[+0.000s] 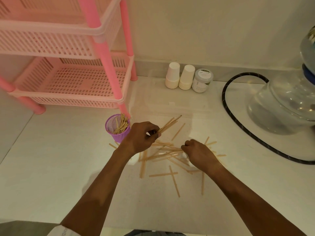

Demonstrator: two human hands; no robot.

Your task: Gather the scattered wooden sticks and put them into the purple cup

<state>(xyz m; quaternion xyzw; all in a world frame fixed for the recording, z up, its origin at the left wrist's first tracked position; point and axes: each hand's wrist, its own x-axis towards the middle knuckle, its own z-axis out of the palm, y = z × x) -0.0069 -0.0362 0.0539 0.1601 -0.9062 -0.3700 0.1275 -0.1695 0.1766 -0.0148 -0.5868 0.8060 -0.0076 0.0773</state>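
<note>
Pinching a bundle of sticks (167, 125) between curled fingers and thumb, the left hand (141, 137) sits just above the middle of the frame, the sticks fanning up and to the right out of its grip. Immediately to its left stands the purple cup (119, 136), a mesh pot already holding a cluster of sticks (121, 125) that lean against its far rim; the hand's wrist overlaps the cup's lower right edge.

The right hand (199, 154) lies lower and to the right, knuckles up, fingers curled down onto the pile. Its fingertips meet the ends of several sticks, but I cannot tell whether they have closed on any.

Between and below the two hands the scattered sticks (163, 155) lie flat on the white counter (68, 159), crossing one another, with a few strays reaching toward the lower centre and a couple poking out left of the left wrist.

A pink rack (68, 82) fills the upper left. Along the back wall at upper centre stand two stacks of paper cups (172, 77) and, just beside them, a jar (202, 80). A black hose (224, 101) curves round a glass vessel (281, 103) at the right edge.
</note>
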